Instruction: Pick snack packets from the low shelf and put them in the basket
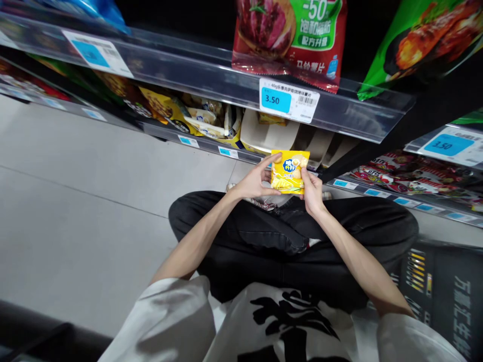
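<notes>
A small yellow snack packet with a blue logo faces up between my two hands, above my crossed legs. My left hand grips its left side, with fingers along the top corner and the lower edge. On the right edge, my right hand pinches the packet with the thumb on its front. Just beyond, on the bottom shelf, stands a white open box with a yellow packet at its back. To its left, a yellow box holds several light-coloured packets.
A shelf edge with a price tag juts out above my hands. Red chip bag and green bag stand on it. Red packets fill the lower right shelf. A dark printed box or bag lies by my right knee.
</notes>
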Available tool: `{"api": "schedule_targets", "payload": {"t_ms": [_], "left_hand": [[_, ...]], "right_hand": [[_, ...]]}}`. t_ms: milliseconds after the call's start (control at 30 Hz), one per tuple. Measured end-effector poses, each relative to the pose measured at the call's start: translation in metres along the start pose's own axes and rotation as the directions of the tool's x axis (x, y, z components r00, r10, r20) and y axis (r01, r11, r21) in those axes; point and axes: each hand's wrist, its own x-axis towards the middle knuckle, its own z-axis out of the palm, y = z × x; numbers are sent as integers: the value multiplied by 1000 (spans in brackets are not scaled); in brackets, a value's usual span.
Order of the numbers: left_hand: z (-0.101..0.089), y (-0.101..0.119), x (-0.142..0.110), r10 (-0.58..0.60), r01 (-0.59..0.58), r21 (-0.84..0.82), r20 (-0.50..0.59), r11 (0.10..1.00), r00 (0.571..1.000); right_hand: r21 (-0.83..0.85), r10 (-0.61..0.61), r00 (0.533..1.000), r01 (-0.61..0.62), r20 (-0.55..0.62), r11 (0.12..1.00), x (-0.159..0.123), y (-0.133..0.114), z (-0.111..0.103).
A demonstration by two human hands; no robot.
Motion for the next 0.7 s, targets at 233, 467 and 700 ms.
{"api": "schedule_targets", "payload": {"t_ms": [233,467,700], "left_hand": [[0,-1,0,-2,2,12,-1,1000,1000],[0,-2,0,-14,13,-6,-15,1000,1000],[-1,-1,0,-11,11,11,-7,1000,1000]], "right_hand": [[-19,-10,1000,10,3,1000,1,2,-1],[-18,-16,1000,16,6,1000,1,2,-1],[-13,-7,1000,7,4,1000,0,2,0]]}}
